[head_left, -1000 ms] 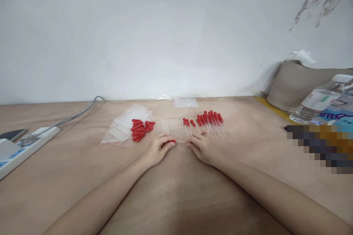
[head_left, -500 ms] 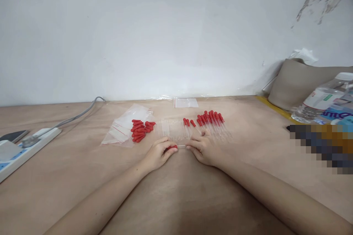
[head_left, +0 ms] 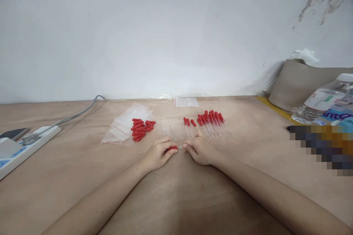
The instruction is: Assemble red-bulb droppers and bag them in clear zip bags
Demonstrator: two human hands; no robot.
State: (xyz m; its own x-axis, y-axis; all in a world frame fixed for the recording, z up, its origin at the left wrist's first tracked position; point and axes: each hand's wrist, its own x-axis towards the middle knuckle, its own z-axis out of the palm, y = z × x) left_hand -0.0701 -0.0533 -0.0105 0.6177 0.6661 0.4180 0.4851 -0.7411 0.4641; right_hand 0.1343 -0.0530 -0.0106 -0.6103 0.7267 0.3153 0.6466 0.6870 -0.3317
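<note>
- Since the earlier frame, the right hand [head_left: 202,151] has closed in toward the left hand [head_left: 160,154], so less bare tube shows between them; the left hand has barely moved.
- The left hand pinches a red, elongated, rubbery-looking bulb [head_left: 173,148] between thumb and fingers, its open end pointing right.
- The right hand grips a thin, clear, straight tube [head_left: 180,147], glass or plastic I cannot tell, close to that bulb. Both are just in front of the row of clear loose tubes [head_left: 165,129], over the near side of the brown bench [head_left: 176,194].
- The step looks to be seating bulb and tube together; whether the tube's end is already inside, the fingers hide.
- Gripping the tube this near the joint is sound: a short free length should bend or snap less readily.
- Keep both pieces in one line and press with a slight twist, not sideways.
- Hold the bulb near its mouth; squeezing its body could make it buckle.
- Work clear of the loose tubes, and match the depth on the red-topped droppers [head_left: 211,116] lying to the right.
</note>
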